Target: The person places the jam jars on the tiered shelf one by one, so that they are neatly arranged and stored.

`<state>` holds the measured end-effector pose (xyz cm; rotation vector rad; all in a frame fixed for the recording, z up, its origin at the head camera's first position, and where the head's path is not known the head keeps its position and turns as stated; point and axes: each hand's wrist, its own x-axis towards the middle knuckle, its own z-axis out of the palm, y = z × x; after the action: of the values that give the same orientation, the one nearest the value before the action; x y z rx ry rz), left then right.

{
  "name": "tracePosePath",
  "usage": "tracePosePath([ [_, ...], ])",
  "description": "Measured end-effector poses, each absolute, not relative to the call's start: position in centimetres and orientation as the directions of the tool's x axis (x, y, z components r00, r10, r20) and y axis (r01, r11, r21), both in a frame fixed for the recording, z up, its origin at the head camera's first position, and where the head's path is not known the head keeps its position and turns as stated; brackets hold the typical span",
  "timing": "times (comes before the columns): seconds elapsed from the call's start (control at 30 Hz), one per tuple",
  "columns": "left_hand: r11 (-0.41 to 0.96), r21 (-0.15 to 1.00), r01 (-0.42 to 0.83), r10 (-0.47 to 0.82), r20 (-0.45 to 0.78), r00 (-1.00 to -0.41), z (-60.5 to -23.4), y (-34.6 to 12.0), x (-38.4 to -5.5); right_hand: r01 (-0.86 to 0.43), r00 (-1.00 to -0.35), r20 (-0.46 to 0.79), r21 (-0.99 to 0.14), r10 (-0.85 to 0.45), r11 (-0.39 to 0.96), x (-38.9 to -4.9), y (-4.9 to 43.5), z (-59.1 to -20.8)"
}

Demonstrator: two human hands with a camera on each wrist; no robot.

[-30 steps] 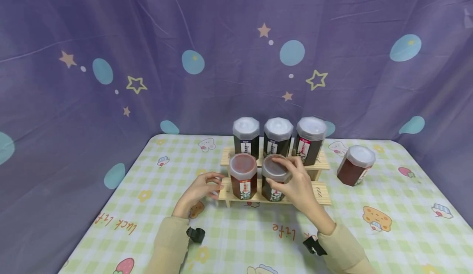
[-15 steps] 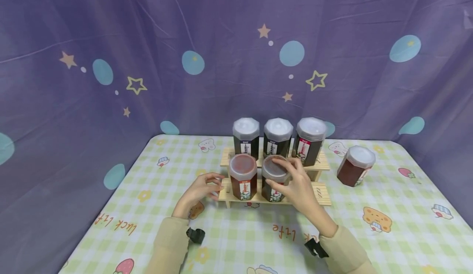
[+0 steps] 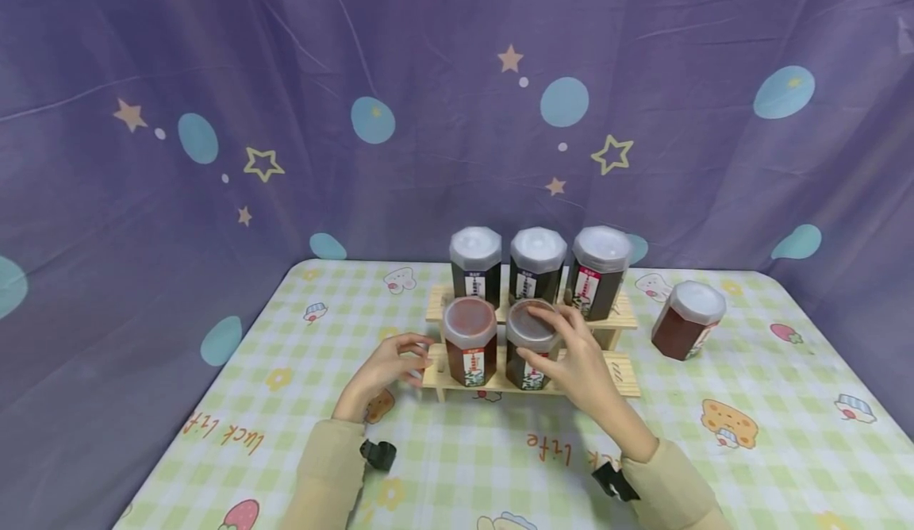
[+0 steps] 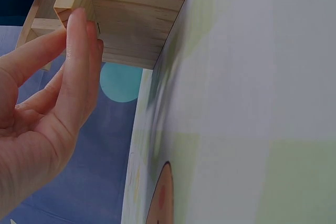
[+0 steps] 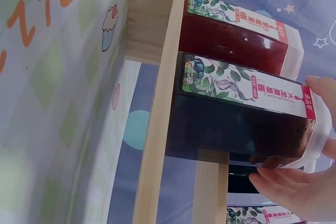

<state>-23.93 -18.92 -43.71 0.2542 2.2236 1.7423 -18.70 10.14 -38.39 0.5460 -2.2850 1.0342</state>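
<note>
In the head view my right hand (image 3: pixel 574 359) holds a dark jam jar (image 5: pixel 236 124) by its upper end. The right wrist view shows the thumb on the front of its pale lid and other fingers behind. This jar stands upright on the lower step of a wooden two-step rack (image 3: pixel 621 371). Just left of it, on the same step, is a red jam jar (image 3: pixel 471 355). My left hand (image 4: pixel 52 98) has its extended fingers against the left end of the lower board, holding no jar.
Three dark jars, left (image 3: pixel 476 264), middle (image 3: pixel 537 260) and right (image 3: pixel 598 276), line the rack's upper step. A dark-red jar (image 3: pixel 687 322) stands on the checked tablecloth (image 3: pixel 286 435), right of the rack. Behind the table hangs a purple curtain (image 3: pixel 443 189).
My right wrist and sleeve have shifted slightly to the right, while the fingers stay at the dark jar's lid. The left hand and the jars keep their places.
</note>
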Motion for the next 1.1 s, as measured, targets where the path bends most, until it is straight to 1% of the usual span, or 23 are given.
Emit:
tracePosePath([
  [0.37, 0.242, 0.97, -0.038, 0.327, -0.119, -0.938, -43.6, -18.9, -23.9, -0.6, -0.742, 0.654, -0.55, -0.147, 0.581, -18.2, 11.3, -38.2],
  [0.57, 0.227, 0.972, -0.065, 0.331, -0.14, -0.933, -43.5, -18.9, -24.0, -0.649, -0.703, 0.692, -0.53, -0.163, 0.546, -18.0, 12.2, -37.9],
  [0.77, 0.216, 0.974, -0.067, 0.349, -0.141, -0.926, -42.3, -18.6, -23.4, -0.7, -0.644, 0.745, -0.482, -0.173, 0.527, -18.0, 13.2, -37.7],
  [0.87, 0.218, 0.974, -0.064, 0.347, -0.138, -0.928, -42.4, -18.6, -23.4, -0.71, -0.625, 0.76, -0.46, -0.178, 0.533, -18.0, 13.8, -37.6],
  [0.93, 0.221, 0.973, -0.063, 0.341, -0.138, -0.93, -42.8, -18.7, -23.6, -0.702, -0.629, 0.757, -0.454, -0.177, 0.549, -18.1, 14.3, -37.7],
  [1.1, 0.23, 0.972, -0.058, 0.33, -0.134, -0.934, -43.8, -19.0, -24.1, -0.655, -0.661, 0.729, -0.445, -0.177, 0.61, -18.2, 15.7, -37.9],
])
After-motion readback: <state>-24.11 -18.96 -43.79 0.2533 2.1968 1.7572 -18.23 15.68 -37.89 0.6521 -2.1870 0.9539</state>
